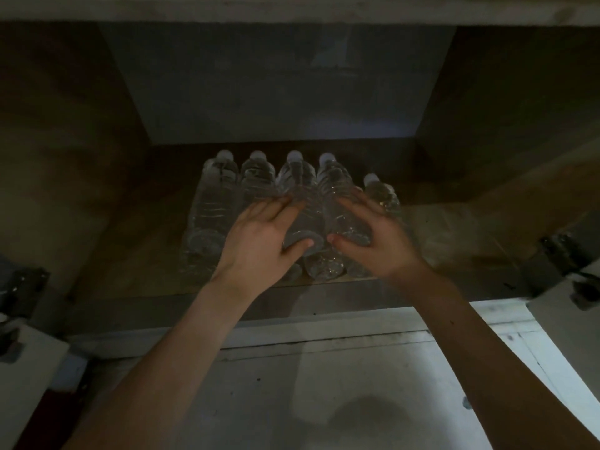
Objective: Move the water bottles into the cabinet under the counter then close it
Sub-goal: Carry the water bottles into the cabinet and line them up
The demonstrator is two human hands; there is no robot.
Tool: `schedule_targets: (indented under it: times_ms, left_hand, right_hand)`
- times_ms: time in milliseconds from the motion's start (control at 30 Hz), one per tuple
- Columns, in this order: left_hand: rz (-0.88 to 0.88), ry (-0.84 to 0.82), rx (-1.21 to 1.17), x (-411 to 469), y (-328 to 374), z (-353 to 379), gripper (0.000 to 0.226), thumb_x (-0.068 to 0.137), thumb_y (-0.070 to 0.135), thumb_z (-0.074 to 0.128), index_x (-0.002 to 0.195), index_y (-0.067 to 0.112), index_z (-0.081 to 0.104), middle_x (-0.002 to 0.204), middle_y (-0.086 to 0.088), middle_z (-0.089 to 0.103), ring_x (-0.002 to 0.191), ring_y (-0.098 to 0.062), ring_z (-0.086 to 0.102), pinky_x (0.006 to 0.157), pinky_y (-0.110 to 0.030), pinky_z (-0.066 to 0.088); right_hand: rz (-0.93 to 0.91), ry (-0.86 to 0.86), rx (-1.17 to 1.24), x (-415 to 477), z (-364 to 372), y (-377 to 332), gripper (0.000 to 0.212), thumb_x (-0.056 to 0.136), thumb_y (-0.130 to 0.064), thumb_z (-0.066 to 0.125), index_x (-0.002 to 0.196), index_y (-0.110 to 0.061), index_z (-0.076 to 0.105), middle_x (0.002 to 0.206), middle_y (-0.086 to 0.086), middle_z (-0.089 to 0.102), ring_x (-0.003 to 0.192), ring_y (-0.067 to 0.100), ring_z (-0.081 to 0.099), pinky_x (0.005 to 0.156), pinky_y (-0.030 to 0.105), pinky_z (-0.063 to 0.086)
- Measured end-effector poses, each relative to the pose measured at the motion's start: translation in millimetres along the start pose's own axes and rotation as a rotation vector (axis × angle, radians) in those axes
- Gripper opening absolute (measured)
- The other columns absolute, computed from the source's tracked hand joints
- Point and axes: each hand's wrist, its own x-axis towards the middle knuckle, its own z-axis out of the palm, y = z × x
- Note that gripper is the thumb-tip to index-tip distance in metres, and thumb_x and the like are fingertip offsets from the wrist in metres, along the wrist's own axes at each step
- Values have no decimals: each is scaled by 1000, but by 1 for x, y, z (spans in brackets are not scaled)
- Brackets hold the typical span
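Dim wooden cabinet [97,222] under counter, doors open | clear plastic water bottles [256,183] lying in row on cabinet floor | left hand [259,235] and right hand [373,235] each wrap one upper bottle | advice: seat both in grooves so neither rolls.

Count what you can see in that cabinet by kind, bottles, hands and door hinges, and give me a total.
Water bottles: at least 5 by visible white caps; the cap of the rightmost bottle sits nearer than the other four. More bottles may lie underneath; too dark to tell.
Hands: 2, left hand and right hand, each on a bottle.
Door hinges: 2, left hinge and right hinge.
Total: 9
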Motion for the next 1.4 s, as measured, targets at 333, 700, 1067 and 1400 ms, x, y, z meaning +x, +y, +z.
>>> schedule_targets:
  times_ms: [333,700,1067,1400]
  left_hand:
    - [-118,50,-96,-32,-57,-18,71,78,49,70,138,15,51,140,-4,53,134,-22,43,110,-47,37]
    - [-55,87,-112,-35,-64,-12,52,88,41,57,135,18,56,135,-1,59,134,-21,45,114,-44,28]
    - [-239,47,-191,-47,-82,-25,73,78,44,74,142,24,44,150,3,41,138,-18,34,108,-33,29]
    - [-266,123,-254,-50,-82,-25,67,79,30,78,139,16,52,148,-2,46,133,-16,46,108,-30,39]
  right_hand:
    - [-244,-24,-270,12,25,-39,62,92,-39,64,147,-20,43,155,-1,39,150,18,18,116,24,6]
    - [-286,-143,-312,34,55,-54,69,91,-45,62,151,-21,37,157,0,37,150,20,19,122,35,5]
    - [-327,-74,-316,29,60,-46,63,90,-42,64,145,-18,47,148,5,49,146,28,29,120,43,15]
    - [-318,-51,-302,27,61,-46,61,89,-38,68,144,-21,48,146,1,51,145,24,31,118,38,15]
